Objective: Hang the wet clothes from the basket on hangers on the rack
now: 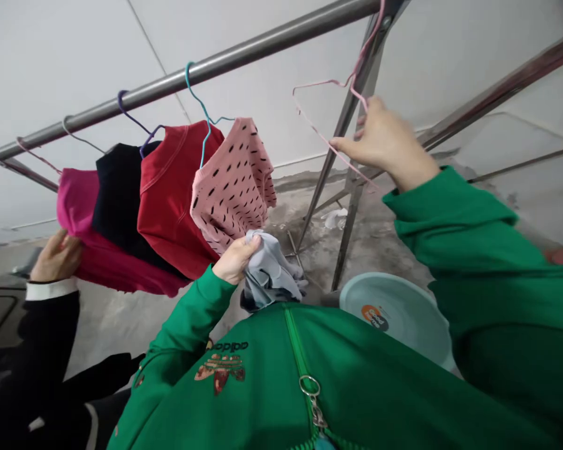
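In the head view, gripping a grey garment [274,269] with the left hand [237,257], thumb and fingers pressed together on its bunched upper part, just in front of the green jacket [351,356] and beside the lower edge of a pink dotted garment [234,184]. Grasping a pink hanger [346,83] with the right hand [389,144], fingers bent around the sloping upper wire, thumb stretched apart toward the lower wire. Running past the metal rail [272,45] with the hanger's hook, cut off by the top edge; impossible to tell whether hooked over it. To the left, hanging in a row from the same rail: the pink dotted garment on a turquoise hanger [208,122], then a red garment [171,194] beside a purple hanger [138,122], a dark garment [119,194] and a magenta garment [77,200]. At the far left, touching the magenta garment with bent fingers: a co-worker's hand [56,256], below it a white cuff [51,289]. Below the right arm, on the floor: a pale blue-green basin [413,319], partly covered by green cloth.
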Demonstrator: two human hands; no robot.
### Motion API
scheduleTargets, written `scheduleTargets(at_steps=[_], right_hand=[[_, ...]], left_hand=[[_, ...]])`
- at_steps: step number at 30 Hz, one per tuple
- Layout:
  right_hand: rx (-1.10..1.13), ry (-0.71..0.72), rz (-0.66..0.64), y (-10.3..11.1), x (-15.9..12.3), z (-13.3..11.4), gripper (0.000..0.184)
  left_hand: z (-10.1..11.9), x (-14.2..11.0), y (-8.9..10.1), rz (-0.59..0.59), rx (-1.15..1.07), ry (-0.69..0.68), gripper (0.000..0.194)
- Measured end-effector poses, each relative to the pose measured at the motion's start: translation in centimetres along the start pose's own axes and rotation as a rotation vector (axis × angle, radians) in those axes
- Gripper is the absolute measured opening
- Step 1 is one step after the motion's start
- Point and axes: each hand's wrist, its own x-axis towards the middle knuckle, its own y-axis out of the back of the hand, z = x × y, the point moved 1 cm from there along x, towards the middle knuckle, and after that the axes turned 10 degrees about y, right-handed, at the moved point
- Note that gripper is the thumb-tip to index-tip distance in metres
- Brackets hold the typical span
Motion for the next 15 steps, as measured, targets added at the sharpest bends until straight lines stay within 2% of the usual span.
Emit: scheduleTargets(at_steps=[2, 4, 6, 9, 12, 15], right_hand=[[0.055, -0.029, 0.013, -1.9, 1.6, 0.5, 0.052], [0.106, -0.035, 0.081, -3.0, 2.7, 1.1, 0.039], [0.169, -0.008, 0.137, -3.0, 3.5, 1.3, 0.032], [0.289, 0.087, 0.185, -1.7, 3.6, 1.0, 0.027], [0.419, 0.137, 0.214, -0.7, 1.9, 0.9, 0.024], [0.564, 0.147, 0.291, -1.2, -2.1, 1.6, 0.017]], left_hand=[[0.6, 0.4, -0.4, -0.004, 0.037, -0.014, 0.057], [1.5, 0.5, -0.5, 0.017, 0.068, -0.043, 0.053], [2.7, 0.6, -0.6, 0.043, 0.093, -0.068, 0.048], [4.6, 0.8, -0.6, 0.076, 0.113, -0.103, 0.04], [6.3, 1.2, -0.5, 0.102, 0.119, -0.141, 0.035], [7.6, 1.6, -0.2, 0.129, 0.113, -0.188, 0.03]])
